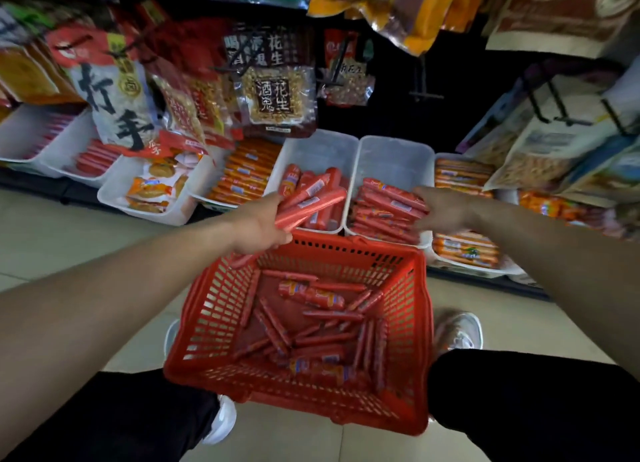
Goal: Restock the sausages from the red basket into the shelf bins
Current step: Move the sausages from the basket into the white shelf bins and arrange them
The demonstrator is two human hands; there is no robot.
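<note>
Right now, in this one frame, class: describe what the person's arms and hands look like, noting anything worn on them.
The left arm and right arm are bare for all that shows, with no sleeves in view. The left hand and right hand wear no gloves; no watch, bracelet or ring can be made out, though the picture is slightly blurred.

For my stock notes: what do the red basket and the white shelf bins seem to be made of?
The red basket looks like moulded plastic, slightly glossy: its walls are a regular slotted grid. The shelf bins seem to be thin, smooth white plastic, perhaps translucent: their walls look milky and rounded at the corners.
</note>
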